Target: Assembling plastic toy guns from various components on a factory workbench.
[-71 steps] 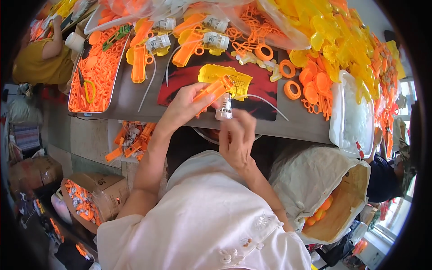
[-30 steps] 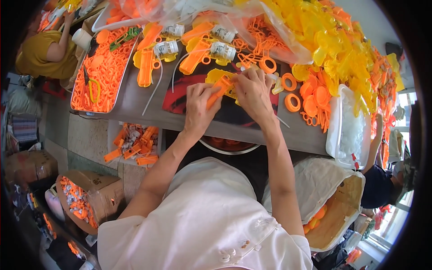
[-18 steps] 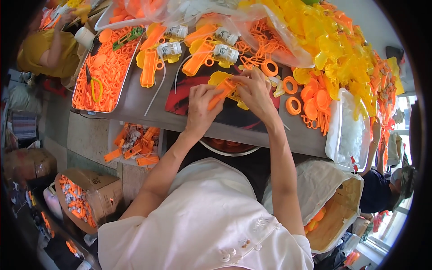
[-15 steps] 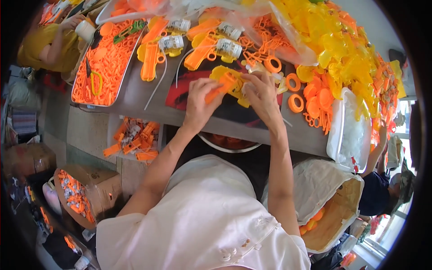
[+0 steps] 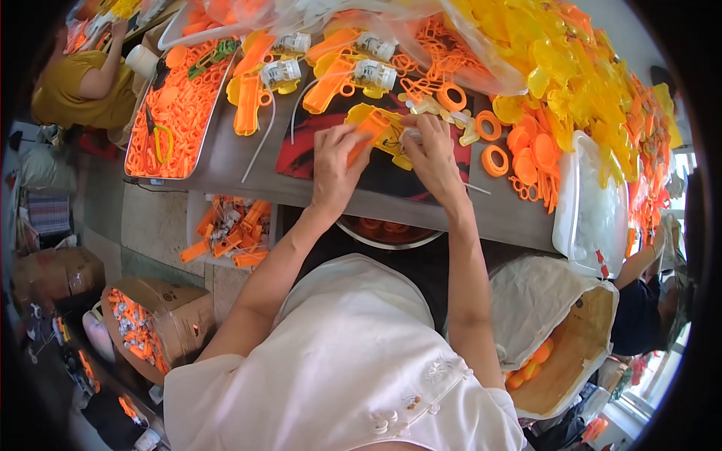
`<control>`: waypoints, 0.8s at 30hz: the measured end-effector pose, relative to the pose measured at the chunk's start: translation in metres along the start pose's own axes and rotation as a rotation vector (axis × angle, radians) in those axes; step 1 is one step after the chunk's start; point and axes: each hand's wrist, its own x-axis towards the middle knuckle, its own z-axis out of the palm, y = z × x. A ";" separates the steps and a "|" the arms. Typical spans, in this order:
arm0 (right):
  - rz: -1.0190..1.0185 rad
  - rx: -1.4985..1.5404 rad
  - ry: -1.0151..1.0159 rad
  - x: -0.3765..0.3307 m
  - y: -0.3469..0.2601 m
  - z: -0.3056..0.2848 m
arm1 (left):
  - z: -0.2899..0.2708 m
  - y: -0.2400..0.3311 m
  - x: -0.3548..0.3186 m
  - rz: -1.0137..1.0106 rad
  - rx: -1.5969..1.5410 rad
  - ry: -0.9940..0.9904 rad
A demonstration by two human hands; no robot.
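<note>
My left hand and my right hand meet over the dark red mat on the grey table. Between them they grip a yellow and orange plastic toy gun, the left on its orange part, the right on its yellow side with a small white piece at the fingertips. Beyond the hands lie other orange and yellow toy guns with white motor blocks. Orange rings lie to the right.
A metal tray of orange parts sits at left. A heap of yellow and orange parts fills the right, with a clear tub. A metal bowl, cardboard boxes and a sack stand below. Other people work at the upper left and right.
Both hands moved up from the table's near edge onto the mat and closed together on the toy gun; they have since held it there with small shifts.
</note>
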 end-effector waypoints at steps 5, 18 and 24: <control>0.026 0.157 0.050 -0.023 0.004 -0.031 | -0.019 0.009 0.005 0.101 0.239 -0.065; 0.411 0.764 0.033 -0.028 0.014 -0.022 | -0.002 -0.001 0.031 0.305 0.161 -0.243; 0.450 0.750 0.159 -0.025 0.002 -0.020 | -0.007 -0.005 0.043 0.296 0.070 -0.312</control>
